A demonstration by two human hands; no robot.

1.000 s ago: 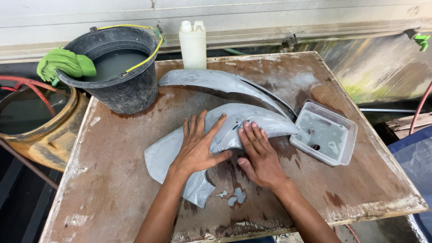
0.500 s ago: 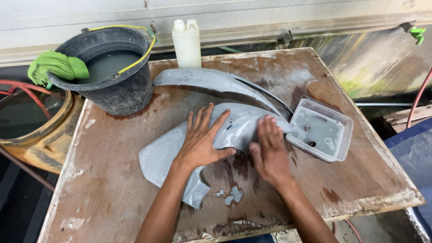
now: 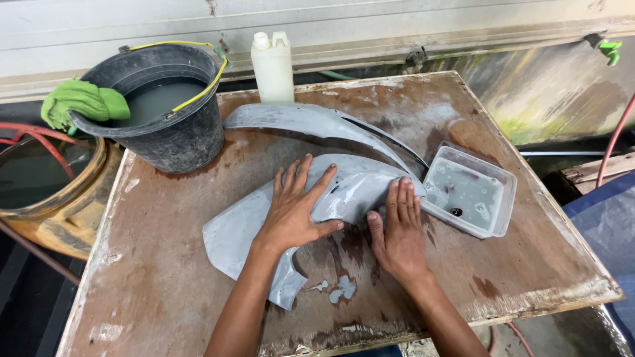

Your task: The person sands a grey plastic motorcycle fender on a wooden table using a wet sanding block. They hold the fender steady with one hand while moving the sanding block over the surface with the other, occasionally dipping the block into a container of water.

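Observation:
A curved grey panel, wet and primer-coloured, lies in the middle of a worn wooden table. My left hand presses flat on its middle with fingers spread. My right hand rests flat on the panel's right end, fingers together and pointing away from me; whether anything lies under the palm is hidden. A second long grey curved panel lies just behind the first.
A black bucket of murky water stands at the back left with a green cloth over its rim. A white plastic jug is at the back edge. A clear tub of water sits right of my hands. A round yellowish basin is left of the table.
My right hand has slid to the right along the panel's end and back a little toward me. The left hand has stayed pressed on the panel.

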